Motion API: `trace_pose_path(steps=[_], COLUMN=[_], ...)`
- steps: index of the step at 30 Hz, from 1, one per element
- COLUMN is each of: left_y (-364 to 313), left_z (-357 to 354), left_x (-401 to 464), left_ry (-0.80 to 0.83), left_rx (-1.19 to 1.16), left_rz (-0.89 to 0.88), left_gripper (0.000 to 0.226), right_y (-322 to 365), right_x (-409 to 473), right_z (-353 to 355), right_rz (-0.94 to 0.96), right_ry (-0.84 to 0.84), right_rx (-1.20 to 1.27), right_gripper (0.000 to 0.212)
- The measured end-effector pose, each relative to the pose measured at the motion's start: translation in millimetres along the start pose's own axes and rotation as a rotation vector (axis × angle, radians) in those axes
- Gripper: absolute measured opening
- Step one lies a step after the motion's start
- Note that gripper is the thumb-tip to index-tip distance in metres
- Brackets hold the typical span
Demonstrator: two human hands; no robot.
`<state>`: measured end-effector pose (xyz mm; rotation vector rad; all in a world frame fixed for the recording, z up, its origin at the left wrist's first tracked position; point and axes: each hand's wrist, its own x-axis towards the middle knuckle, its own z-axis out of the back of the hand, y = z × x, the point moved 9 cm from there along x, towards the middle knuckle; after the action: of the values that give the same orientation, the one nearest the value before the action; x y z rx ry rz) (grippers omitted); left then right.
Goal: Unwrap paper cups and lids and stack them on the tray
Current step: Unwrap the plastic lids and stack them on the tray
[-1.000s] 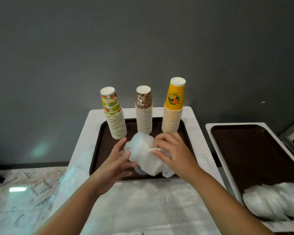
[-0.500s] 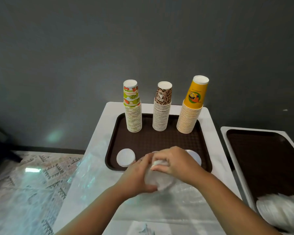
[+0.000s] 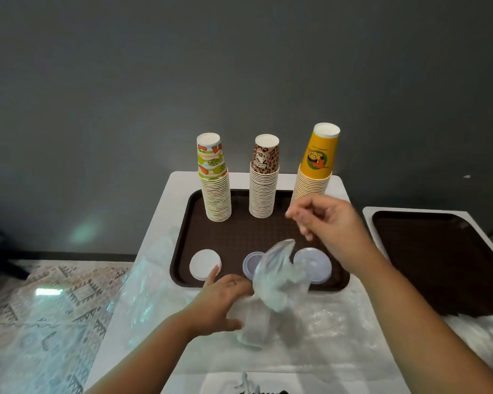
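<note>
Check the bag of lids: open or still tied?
Open. The bag mouth flares loose above the left hand gripping it; the right hand is lifted clear.
</note>
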<state>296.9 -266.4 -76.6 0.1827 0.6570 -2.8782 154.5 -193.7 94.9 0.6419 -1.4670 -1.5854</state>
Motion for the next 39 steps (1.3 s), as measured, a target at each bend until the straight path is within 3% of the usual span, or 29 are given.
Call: trace_pose_path(steps=[2, 3, 7, 9, 11, 15, 19, 21, 25, 27, 31, 33, 36, 38, 39], left_y=[-2.5, -3.4, 0.6, 3.2, -0.3, -1.7, 24.2, 43.0, 67.0, 66.9, 38.6, 22.0, 0.0, -15.1, -21.6], left_z=[1.6, 2.2, 7.6, 11.8, 18.6, 19.4, 18.2, 22.7, 19.9, 22.1, 38.4, 47.8, 63.9, 75.5, 79.7], left_x=[-1.5, -1.9, -1.2, -0.8, -2.9, -13.0, -26.4, -38.3, -58.0, -60.8, -52.9, -50.9, -50.5, -49.7, -49.3], left_ry=[-0.011, -0.014, -0.16, -0.257, -0.357, -0.445, -0.526, -0.6, -0.67, -0.665, -0.583, -0.579, -0.562, -0.519, -0.489], left_rx=[-0.067, -0.1, -0.251, -0.34, -0.361, -0.489, -0.667, -0.738, -0.926, -0.889, -0.427, -0.303, -0.317, -0.389, -0.455], left_rz=[-0.018, -0.01, 0.04, 0.068, 0.067, 0.094, 0.253, 0.342, 0.487, 0.484, 0.29, 0.197, 0.145, 0.134, 0.14], left_gripper=[0.071, 0.067, 0.028, 0.019, 0.011, 0.011, 0.024, 0.036, 0.032, 0.03, 0.046, 0.051, 0.042, 0.023, 0.024], right_y=[-0.4, -9.0, -105.2, -139.3, -147.1, -133.1, -143.1, -147.4, -159.4, -159.5, -144.3, -130.4, -104.1, -101.3, -103.9], right_x=[4.6, 4.9, -29.1, -48.9, -54.0, -49.4, -51.0, -52.1, -52.8, -51.6, -52.8, -55.6, -58.4, -50.1, -44.4], right_z=[18.1, 16.6, -32.3, -54.9, -68.9, -85.3, -75.1, -60.3, -46.3, -44.5, -52.0, -64.3, -82.2, -77.7, -72.7], right_rz=[0.012, -0.018, -0.227, -0.271, -0.261, -0.185, -0.201, -0.192, -0.246, -0.249, -0.187, -0.119, 0.006, -0.044, -0.096], right_ry=[-0.059, -0.006, 0.518, 0.618, 0.556, 0.351, 0.267, 0.232, 0.223, 0.199, 0.236, 0.31, 0.336, 0.187, 0.112], right_rx=[0.144, 0.08, -0.519, -0.557, -0.522, -0.437, -0.395, -0.417, -0.407, -0.383, -0.419, -0.448, -0.376, -0.328, -0.324], right_gripper=[0.02, 0.026, 0.042, 0.043, 0.04, 0.012, 0.028, 0.025, 0.017, 0.026, 0.041, 0.048, 0.028, 0.022, 0.029])
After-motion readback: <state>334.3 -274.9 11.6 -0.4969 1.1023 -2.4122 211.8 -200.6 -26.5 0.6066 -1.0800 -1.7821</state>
